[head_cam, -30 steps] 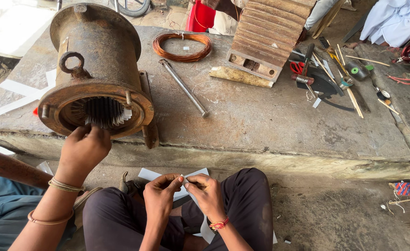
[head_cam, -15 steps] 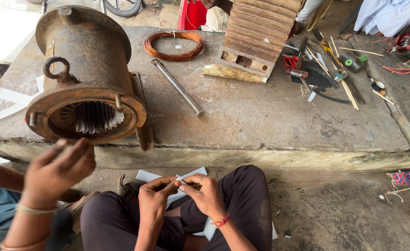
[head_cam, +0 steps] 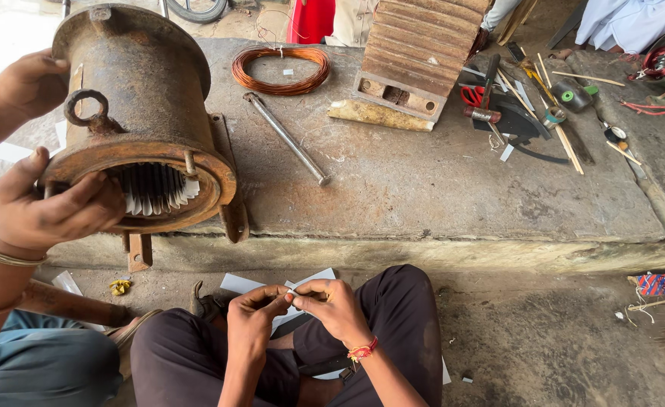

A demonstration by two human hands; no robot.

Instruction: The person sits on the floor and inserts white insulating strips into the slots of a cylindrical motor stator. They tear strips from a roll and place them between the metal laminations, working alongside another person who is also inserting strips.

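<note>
I see my left hand (head_cam: 253, 313) and right hand (head_cam: 332, 301) at six o'clock, fingers pinched narrow on a small white paper strip (head_cam: 293, 294). At nine o'clock, another person's hands (head_cam: 46, 215) grip the rusty motor housing (head_cam: 140, 113) on the stone surface (head_cam: 423, 188).

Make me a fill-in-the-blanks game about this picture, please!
1. The left hand and right hand pinch a paper strip coloured ___.
2. The number of another person's hands gripping the rusty motor housing is ___.
3. The scissors have handles coloured ___.

Missing words: white; two; red.
</note>
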